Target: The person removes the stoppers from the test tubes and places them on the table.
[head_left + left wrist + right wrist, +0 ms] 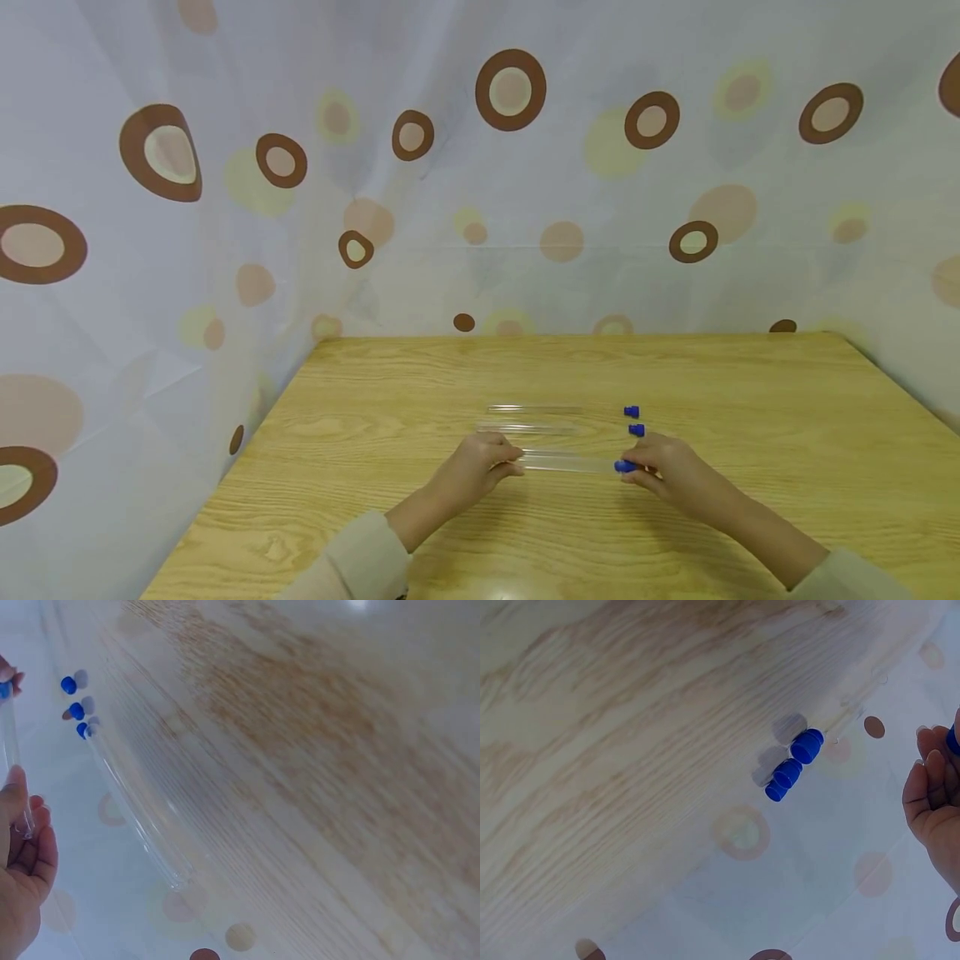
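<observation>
My left hand (480,467) pinches a clear test tube (573,464) near its left end. The tube lies sideways above the table, pointing right. Between thumb and fingers, my right hand (671,473) holds a blue cap (625,467) right at the tube's other end. In the left wrist view, the left hand (28,874) has its fingers curled about the tube's lower end, and the held cap (4,690) shows at the top. The right wrist view catches only part of the right hand (939,802) at its edge.
More clear tubes (534,408) lie in parallel on the wooden table (360,417) beyond the hands. Loose blue caps (632,412) lie in a row to their right; the right wrist view has three caps (807,746). A patterned cloth (420,275) hangs behind and at the sides.
</observation>
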`<state>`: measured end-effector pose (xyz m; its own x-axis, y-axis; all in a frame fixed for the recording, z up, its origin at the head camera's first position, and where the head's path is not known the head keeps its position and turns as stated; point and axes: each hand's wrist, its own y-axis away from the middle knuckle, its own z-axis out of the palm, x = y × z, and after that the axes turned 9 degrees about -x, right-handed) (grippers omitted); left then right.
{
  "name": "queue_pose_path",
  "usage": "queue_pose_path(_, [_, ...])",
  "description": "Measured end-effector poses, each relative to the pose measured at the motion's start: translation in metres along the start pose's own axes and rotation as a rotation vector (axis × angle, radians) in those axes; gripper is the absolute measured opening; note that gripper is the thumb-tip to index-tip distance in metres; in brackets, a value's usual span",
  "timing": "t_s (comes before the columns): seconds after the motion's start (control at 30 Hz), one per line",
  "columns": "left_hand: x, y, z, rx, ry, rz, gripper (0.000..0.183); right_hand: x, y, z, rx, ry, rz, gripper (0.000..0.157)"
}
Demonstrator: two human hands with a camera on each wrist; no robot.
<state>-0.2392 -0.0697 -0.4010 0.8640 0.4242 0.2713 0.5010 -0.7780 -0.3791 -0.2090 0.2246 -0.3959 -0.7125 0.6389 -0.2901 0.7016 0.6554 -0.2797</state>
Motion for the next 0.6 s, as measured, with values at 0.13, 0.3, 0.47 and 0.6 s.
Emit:
queue_pose_path(0.13, [0.0, 0.0, 0.0, -0.007, -0.004, 0.001, 0.017, 0.003, 0.001, 0.004, 0.094, 0.08, -0.098, 0.01])
queue_pose_path(0.3, [0.0, -0.001, 0.001, -0.028, -0.033, -0.007, 0.016, 0.005, 0.002, 0.008, 0.175, 0.134, -0.172, 0.015])
queue_pose_path(0.47, [-0.001, -0.001, 0.002, -0.037, -0.083, 0.004, 0.015, 0.005, 0.002, 0.012, 0.226, 0.138, -0.206, 0.025])
queue_pose_path(0.6, [-0.001, -0.001, 0.003, -0.045, -0.101, 0.007, 0.014, 0.005, 0.003, 0.015, 0.254, 0.146, -0.219, 0.032])
